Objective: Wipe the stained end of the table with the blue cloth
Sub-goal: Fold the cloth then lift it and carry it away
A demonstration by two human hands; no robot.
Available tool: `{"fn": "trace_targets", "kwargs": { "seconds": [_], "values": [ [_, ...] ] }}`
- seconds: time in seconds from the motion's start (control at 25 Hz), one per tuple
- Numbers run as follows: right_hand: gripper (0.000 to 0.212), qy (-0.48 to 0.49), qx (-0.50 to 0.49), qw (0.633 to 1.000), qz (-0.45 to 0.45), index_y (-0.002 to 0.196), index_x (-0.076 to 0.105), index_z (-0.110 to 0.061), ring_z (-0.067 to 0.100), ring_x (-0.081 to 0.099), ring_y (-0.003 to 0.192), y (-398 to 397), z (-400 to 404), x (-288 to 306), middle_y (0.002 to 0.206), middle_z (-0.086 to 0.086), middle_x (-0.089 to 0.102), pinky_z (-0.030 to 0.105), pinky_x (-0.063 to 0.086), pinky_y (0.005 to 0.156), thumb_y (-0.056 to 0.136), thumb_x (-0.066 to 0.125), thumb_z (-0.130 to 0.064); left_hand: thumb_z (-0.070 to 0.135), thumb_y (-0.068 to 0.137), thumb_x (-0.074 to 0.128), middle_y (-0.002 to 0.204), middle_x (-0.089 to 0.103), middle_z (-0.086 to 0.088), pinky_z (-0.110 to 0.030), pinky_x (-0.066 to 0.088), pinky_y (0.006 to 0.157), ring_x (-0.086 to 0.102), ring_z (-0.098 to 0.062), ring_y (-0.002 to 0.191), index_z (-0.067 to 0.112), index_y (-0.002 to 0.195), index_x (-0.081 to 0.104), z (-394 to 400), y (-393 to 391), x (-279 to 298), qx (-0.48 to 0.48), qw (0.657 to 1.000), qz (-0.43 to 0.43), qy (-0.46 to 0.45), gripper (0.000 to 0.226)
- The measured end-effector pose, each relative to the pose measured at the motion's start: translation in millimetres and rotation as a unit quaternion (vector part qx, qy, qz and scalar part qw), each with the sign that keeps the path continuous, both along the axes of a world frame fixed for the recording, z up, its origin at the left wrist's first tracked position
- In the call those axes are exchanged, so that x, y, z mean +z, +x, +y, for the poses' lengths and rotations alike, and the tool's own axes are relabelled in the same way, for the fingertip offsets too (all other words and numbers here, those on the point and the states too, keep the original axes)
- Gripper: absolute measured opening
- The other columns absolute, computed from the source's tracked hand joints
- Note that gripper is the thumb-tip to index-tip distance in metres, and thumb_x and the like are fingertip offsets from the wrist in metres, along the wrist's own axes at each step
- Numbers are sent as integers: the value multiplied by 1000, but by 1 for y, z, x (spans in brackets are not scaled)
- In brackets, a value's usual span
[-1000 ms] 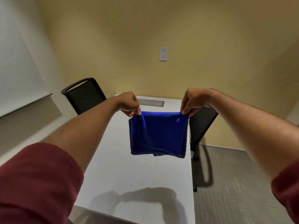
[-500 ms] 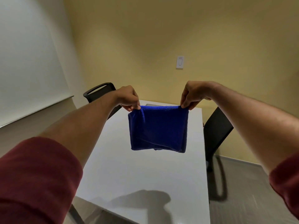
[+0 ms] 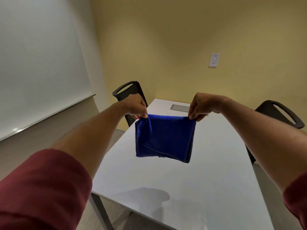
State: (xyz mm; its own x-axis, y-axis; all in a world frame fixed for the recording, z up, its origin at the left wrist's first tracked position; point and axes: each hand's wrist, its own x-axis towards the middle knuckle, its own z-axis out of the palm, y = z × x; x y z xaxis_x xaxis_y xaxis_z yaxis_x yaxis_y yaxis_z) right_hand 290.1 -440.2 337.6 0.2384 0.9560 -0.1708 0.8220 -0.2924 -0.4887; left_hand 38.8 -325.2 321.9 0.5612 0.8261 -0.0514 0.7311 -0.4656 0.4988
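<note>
- Both hands are pinching the cloth by its top corners: the left hand is gripping the left corner between thumb and fingers, and the right hand is gripping the right corner the same way.
- Between them the cloth is hanging in the air, folded over on itself, well above the tabletop and touching nothing else.
- Its shadow is falling on the near end of the tabletop, which is showing bare and white; no stain is showing clearly from here, so which end is the stained one I cannot tell.
- By my reading, the step in hand is readying the cloth; no wiping is under way yet.
- Next, the cloth is probably needing to come down flat onto the stained end, with one hand pressing it under the palm.
- Two chairs, one on the left and one on the right, are standing beside the far part of the tabletop, clear of the likely path.
</note>
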Motion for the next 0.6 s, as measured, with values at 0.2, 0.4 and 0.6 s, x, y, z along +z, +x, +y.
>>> {"fn": "trace_targets", "kwargs": {
  "seconds": [0.2, 0.4, 0.6],
  "values": [
    [9, -8, -12, 1000, 11, 83, 78, -3, 25, 75, 81, -45, 52, -24, 84, 14, 76, 32, 64, 74, 81, 73, 4, 9, 84, 72, 77, 71, -5, -19, 54, 56, 68, -13, 70, 12, 81, 76, 58, -42, -25, -15, 1000, 3, -1, 5],
    [9, -29, -14, 999, 5, 88, 78, 1, 27, 75, 85, -61, 109, -53, 88, 16, 76, 37, 63, 80, 81, 73, 3, 9, 85, 70, 79, 71, -5, -24, 56, 65, 68, -16, 76, 12, 78, 75, 120, -53, -62, -24, 1000, 11, -5, 9],
    [8, -43, -11, 999, 2, 89, 78, -1, 21, 74, 78, -50, 183, -98, 86, 14, 76, 31, 63, 75, 82, 74, 0, 8, 84, 71, 75, 68, 1, -19, 50, 59, 66, -12, 74, 19, 70, 71, 194, -44, -109, -30, 999, 35, -18, 18]
  ]
}}
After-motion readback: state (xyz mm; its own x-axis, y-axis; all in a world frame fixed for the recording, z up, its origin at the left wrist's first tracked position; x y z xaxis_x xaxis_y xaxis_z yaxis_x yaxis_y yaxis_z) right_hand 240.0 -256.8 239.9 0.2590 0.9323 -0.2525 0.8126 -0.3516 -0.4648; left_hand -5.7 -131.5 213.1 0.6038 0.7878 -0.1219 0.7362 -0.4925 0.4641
